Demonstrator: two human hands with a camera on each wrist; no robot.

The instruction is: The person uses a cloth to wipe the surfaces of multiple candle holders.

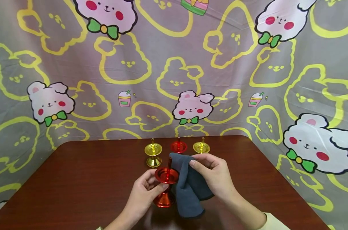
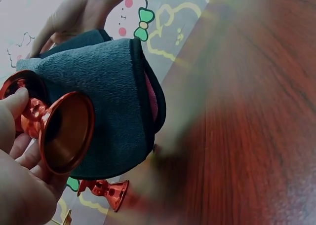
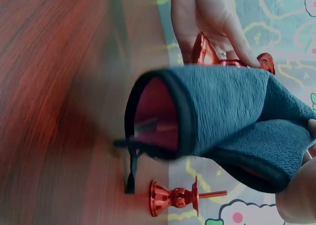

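Observation:
My left hand (image 1: 144, 189) grips a red metallic candle holder (image 1: 164, 198) by its narrow stem, thumb in front. It is roughly upright, with a shallow dish, a thin post on top and a flared foot. To its right, my right hand (image 1: 218, 174) pinches a folded grey-blue cloth (image 1: 188, 191) with dark edging, thumb on the near side. The cloth hangs down right beside the holder. In the left wrist view the cloth (image 2: 103, 106) lies behind the holder's foot (image 2: 66, 133); whether they touch I cannot tell. A pink inside shows in the cloth's fold (image 3: 155, 114).
Beyond my hands on the brown table (image 1: 76, 179) stand a gold candle holder (image 1: 153, 159), another red one (image 1: 178, 147) and a second gold one (image 1: 201, 148), the last two partly hidden by the cloth and hand. A cartoon-print curtain (image 1: 150, 76) surrounds the table.

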